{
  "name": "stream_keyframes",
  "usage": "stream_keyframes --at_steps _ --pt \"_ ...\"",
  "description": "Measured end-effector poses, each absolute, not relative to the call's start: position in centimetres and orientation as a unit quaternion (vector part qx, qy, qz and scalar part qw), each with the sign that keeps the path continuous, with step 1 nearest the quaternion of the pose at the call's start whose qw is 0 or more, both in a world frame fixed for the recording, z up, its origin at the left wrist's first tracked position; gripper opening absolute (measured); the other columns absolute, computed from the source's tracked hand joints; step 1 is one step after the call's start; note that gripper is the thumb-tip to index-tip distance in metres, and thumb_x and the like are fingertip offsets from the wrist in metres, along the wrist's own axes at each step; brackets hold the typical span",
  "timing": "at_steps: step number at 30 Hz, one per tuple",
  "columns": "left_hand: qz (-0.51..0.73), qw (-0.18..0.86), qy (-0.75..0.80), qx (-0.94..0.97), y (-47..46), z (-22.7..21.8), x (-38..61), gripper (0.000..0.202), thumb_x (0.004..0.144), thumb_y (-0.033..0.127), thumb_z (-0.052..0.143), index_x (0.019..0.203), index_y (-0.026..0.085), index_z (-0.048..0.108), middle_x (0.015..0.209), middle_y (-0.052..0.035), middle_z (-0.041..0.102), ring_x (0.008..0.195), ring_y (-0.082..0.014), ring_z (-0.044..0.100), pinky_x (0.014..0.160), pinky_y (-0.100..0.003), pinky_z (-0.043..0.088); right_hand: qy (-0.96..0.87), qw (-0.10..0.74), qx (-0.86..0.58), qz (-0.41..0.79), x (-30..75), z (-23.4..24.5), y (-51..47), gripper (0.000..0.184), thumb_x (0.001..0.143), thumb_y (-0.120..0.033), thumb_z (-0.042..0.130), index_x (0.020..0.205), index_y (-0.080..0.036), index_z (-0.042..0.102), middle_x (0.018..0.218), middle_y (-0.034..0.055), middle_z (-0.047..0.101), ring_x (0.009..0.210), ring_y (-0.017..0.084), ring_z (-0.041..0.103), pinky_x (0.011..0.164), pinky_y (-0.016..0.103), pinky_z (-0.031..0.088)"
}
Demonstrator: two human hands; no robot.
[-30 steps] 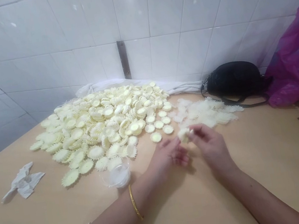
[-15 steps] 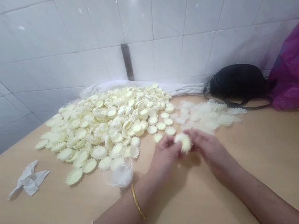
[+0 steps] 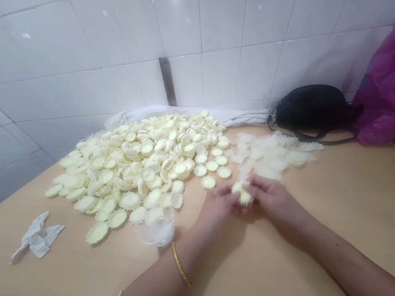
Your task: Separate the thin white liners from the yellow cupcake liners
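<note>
Between my two hands is a pale yellow paper flower (image 3: 242,193) with a fringed edge. My left hand (image 3: 219,206) grips its left side with bent fingers. My right hand (image 3: 269,194) pinches it from the right, the fingertips pressed onto its front. Just beyond them lie several round, scallop-edged yellow discs (image 3: 208,182). A large heap of similar discs (image 3: 145,151) spreads behind and to the left. Thin white translucent fringed pieces (image 3: 274,153) lie in a loose pile at the back right. Near my left wrist stands a small clear cup (image 3: 158,230) with something whitish in it.
On the left of the wooden table (image 3: 214,291) lies a crumpled white tissue (image 3: 37,236). A black bag (image 3: 312,108) and a magenta plastic bag (image 3: 392,90) rest at the back right. White cloth (image 3: 241,117) runs along the tiled wall behind the heap.
The fingers of my right hand have moved from the flower's edge onto its front. The flower now looks pinched in the middle. Both hands have stayed in nearly the same place.
</note>
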State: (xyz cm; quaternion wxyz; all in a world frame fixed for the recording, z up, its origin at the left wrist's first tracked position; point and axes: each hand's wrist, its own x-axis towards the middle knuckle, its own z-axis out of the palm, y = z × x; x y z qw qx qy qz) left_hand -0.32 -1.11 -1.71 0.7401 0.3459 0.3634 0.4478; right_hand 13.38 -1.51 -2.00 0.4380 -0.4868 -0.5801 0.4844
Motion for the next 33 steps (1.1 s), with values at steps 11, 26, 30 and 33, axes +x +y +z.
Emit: stream_keyframes --at_steps 11,26,30,33 --pt "0.462 0.668 0.393 0.432 -1.1 -2.2 -0.7 0.022 0.060 0.020 0.071 0.074 0.013 0.055 0.063 -0.0008 0.056 0.054 -0.0099 0.054 0.052 -0.022 0.040 -0.527 0.481 -0.483 0.507 12.5 -2.9 -1.3 0.036 0.070 -0.053 0.062 0.066 -0.018 0.055 0.056 0.0005 0.057 0.056 0.016 0.053 0.052 0.026 0.042" --pt "0.483 0.697 0.390 0.360 -1.5 -1.0 -0.4 0.016 0.067 0.016 0.063 0.070 0.016 0.048 0.055 -0.0005 0.055 0.047 -0.0092 0.050 0.049 -0.022 0.037 -0.537 0.502 -0.482 0.477 12.2 -2.7 -1.4 0.042 0.077 -0.057 0.051 0.060 -0.018 0.056 0.054 0.0021 0.059 0.052 0.015 0.050 0.051 0.027 0.038" --pt "0.486 0.703 0.408 0.320 -1.5 -0.8 -0.3 0.016 0.068 0.008 0.057 0.065 0.016 0.044 0.052 0.0006 0.052 0.047 -0.0088 0.049 0.049 -0.021 0.037 -0.503 0.522 -0.458 0.514 12.4 -3.2 -0.9 0.033 0.071 -0.052 0.062 0.072 -0.019 0.058 0.062 0.0006 0.061 0.057 0.014 0.052 0.055 0.026 0.039" --pt "0.483 0.688 0.421 0.340 -1.3 -1.2 -0.4 0.018 0.064 0.004 0.058 0.064 0.016 0.045 0.052 0.0014 0.051 0.043 -0.0063 0.045 0.045 -0.019 0.034 -0.497 0.518 -0.450 0.531 12.9 -3.2 -0.7 0.029 0.065 -0.045 0.069 0.072 -0.020 0.056 0.066 -0.0015 0.059 0.058 0.013 0.051 0.057 0.026 0.040"
